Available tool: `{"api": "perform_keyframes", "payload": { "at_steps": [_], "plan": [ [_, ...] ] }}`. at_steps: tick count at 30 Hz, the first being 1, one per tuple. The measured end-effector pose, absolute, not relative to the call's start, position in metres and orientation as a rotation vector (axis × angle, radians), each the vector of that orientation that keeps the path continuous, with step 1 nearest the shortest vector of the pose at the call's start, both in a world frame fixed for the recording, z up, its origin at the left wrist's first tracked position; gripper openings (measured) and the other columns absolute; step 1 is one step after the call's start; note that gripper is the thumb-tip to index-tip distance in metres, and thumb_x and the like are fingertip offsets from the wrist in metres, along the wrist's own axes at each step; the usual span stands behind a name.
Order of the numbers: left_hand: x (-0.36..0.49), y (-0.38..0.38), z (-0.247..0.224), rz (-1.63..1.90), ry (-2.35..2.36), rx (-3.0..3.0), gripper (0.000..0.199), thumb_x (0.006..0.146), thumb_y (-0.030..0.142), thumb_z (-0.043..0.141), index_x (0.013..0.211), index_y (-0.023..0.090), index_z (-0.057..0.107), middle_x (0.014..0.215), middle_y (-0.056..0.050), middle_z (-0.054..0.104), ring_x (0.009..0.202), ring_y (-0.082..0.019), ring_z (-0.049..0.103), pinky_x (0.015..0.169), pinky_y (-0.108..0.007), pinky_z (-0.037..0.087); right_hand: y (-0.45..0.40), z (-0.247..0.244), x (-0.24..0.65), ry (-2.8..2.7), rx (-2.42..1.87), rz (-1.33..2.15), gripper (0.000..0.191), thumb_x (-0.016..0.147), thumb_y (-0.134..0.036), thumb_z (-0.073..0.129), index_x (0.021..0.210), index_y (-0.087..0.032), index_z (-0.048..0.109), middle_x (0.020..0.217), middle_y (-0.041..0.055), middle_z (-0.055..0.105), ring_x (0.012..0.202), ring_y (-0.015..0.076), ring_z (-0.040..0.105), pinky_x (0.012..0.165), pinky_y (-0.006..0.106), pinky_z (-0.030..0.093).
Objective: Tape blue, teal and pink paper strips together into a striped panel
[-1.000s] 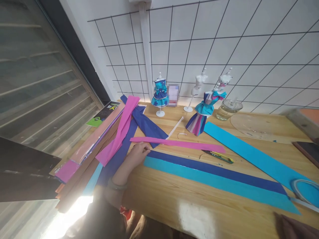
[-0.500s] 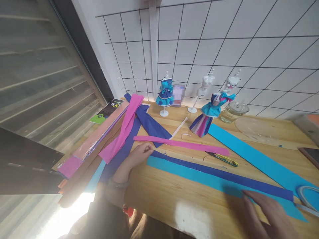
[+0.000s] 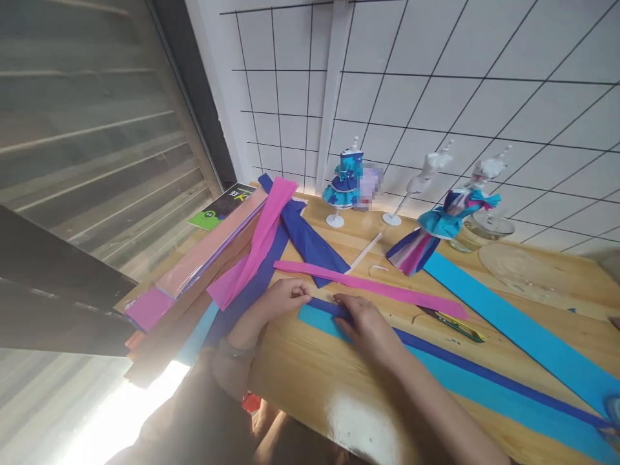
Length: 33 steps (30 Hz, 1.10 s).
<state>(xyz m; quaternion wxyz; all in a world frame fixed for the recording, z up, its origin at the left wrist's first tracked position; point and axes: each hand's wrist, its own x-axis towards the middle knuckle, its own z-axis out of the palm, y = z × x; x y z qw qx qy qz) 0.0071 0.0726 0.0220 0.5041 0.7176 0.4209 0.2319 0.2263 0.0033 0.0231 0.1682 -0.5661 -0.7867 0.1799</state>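
A narrow dark blue strip [image 3: 436,349], apparently crepe paper, lies lengthwise over a light blue strip [image 3: 455,376] on the wooden table. At its left end my left hand [image 3: 289,297] has its fingertips pinched on the dark blue strip. Just to the right, my right hand [image 3: 365,321] rests over both strips, thumb and forefinger apart on either side of the dark blue one. A thin pink strip [image 3: 368,282] runs behind my hands. Under its right end lies a yellow-green and black cutter [image 3: 458,326].
Folded coloured sheets [image 3: 213,265] are heaped at the left beside a dark booklet [image 3: 225,203]. Behind stand a small dressed mannequin [image 3: 345,184], a bare mannequin [image 3: 426,173], another in a long dress [image 3: 443,219] and a glass bowl [image 3: 498,227]. A wide light blue strip [image 3: 513,323] crosses the right side.
My right hand has moved from the right end of the strips leftward, close to my left hand. My left hand keeps its pinch. The view has shifted slightly.
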Motion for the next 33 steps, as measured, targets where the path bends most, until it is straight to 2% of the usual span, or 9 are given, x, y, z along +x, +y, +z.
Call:
{"api": "perform_keyframes", "payload": {
  "at_steps": [5,9,11,14,18,24,33],
  "plan": [
    [0.006,0.072,0.024,0.590,0.997,1.713,0.019,0.077,0.033,0.056,0.073,0.015,0.059,0.064,0.002,0.057,0.060,-0.011,0.053,0.056,-0.021,0.037,0.018,0.025,0.210,-2.282,-1.643,0.636,0.037,0.082,-0.014,0.053,0.119,-0.016,0.052,0.120,0.0073,0.057,0.110,0.0195,0.052,0.095,0.032,0.038],
    [0.006,0.071,0.025,0.621,0.997,1.706,0.018,0.077,0.032,0.056,0.075,0.015,0.060,0.066,0.001,0.058,0.061,-0.011,0.053,0.055,-0.021,0.037,0.026,0.029,0.205,-2.310,-1.720,0.704,0.021,0.082,-0.017,0.054,0.102,-0.016,0.060,0.099,0.0059,0.064,0.090,0.0187,0.059,0.078,0.028,0.042],
    [0.006,0.071,0.025,0.630,0.997,1.703,0.016,0.076,0.031,0.056,0.075,0.015,0.060,0.065,0.002,0.058,0.060,-0.010,0.052,0.054,-0.021,0.037,0.028,0.031,0.202,-2.325,-1.773,0.723,0.013,0.082,-0.020,0.054,0.092,-0.017,0.061,0.087,0.0053,0.065,0.081,0.0186,0.059,0.069,0.027,0.041],
    [0.006,0.072,0.025,0.637,0.994,1.699,0.014,0.075,0.029,0.058,0.074,0.015,0.060,0.061,0.002,0.056,0.058,-0.010,0.051,0.053,-0.021,0.036,0.032,0.034,0.198,-2.344,-1.855,0.730,0.011,0.082,-0.024,0.055,0.084,-0.016,0.061,0.080,0.0063,0.064,0.074,0.0194,0.058,0.062,0.027,0.036],
    [0.006,0.072,0.024,0.669,0.990,1.682,0.014,0.076,0.029,0.058,0.076,0.015,0.060,0.063,0.001,0.059,0.060,-0.011,0.054,0.054,-0.021,0.039,0.036,0.035,0.195,-2.360,-1.937,0.752,0.012,0.082,-0.024,0.055,0.079,-0.015,0.062,0.074,0.0063,0.062,0.071,0.0193,0.057,0.060,0.027,0.032],
    [0.007,0.074,0.023,0.776,1.004,1.608,0.025,0.084,0.034,0.050,0.097,0.014,0.059,0.080,-0.005,0.068,0.078,-0.017,0.064,0.072,-0.027,0.048,0.035,0.041,0.194,-2.377,-1.934,0.820,0.012,0.083,-0.025,0.054,0.080,-0.016,0.062,0.076,0.0041,0.062,0.070,0.0169,0.054,0.061,0.026,0.030],
    [0.006,0.076,0.022,0.854,1.023,1.589,0.029,0.085,0.042,0.050,0.088,0.015,0.060,0.075,-0.004,0.068,0.077,-0.017,0.065,0.069,-0.026,0.047,0.034,0.044,0.198,-2.347,-1.874,0.946,0.011,0.082,-0.028,0.055,0.080,-0.017,0.060,0.075,0.0021,0.060,0.068,0.0157,0.051,0.060,0.026,0.030]
  ]
}}
